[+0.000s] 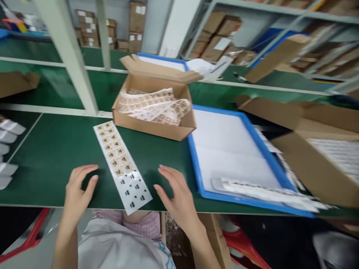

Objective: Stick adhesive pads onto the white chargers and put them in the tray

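A white sticker sheet (120,164) with rows of tan and dark labels lies slantwise on the green table, its near end at the table's front edge. To its left is my left hand (80,186), thumb and fingers apart, holding nothing. My right hand (178,196) is on the other side of the sheet, also empty with thumb and fingers spread. Neither hand touches the sheet. Behind the sheet's far end stands an open cardboard box (154,125) with more curled label strips (157,104) inside.
A blue-rimmed white tray (227,145) lies at the right, with a row of white pieces (252,188) along its near side. Further right is a large open carton (314,164). White parts (8,138) sit at the left edge. A metal post (67,56) rises behind the table.
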Demonstrator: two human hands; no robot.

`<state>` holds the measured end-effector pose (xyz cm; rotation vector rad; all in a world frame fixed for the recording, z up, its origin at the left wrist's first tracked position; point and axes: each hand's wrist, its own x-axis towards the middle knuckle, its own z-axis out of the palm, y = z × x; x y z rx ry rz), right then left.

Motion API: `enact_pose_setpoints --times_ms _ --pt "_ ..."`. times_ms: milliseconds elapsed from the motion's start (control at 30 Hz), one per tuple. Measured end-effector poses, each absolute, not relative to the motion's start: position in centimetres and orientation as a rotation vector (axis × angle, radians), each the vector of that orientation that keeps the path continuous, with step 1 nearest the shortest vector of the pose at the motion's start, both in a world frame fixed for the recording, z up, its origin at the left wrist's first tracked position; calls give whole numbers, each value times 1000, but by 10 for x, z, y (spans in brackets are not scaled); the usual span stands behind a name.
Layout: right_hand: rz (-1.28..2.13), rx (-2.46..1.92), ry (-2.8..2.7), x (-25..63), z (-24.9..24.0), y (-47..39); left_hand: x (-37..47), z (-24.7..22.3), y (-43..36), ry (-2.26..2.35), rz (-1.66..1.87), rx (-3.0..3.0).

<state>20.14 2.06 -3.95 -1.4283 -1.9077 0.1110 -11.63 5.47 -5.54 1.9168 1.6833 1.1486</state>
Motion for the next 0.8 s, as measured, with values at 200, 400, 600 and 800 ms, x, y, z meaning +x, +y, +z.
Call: enact_pose_setpoints --times_ms 200,400,600,800 --pt "481 -1404 -2179 131 -62 68 -95 -61 66 1579 551 2245" --pt "422 -1452 -2237 116 -65 81 -79 -55 79 1597 362 2301" --pt "375 -1510 -2234 107 -62 80 -79 -54 78 1605 348 2297" --pt "328 -1517 -2252 107 -55 83 -77 -61 76 1645 425 2316"
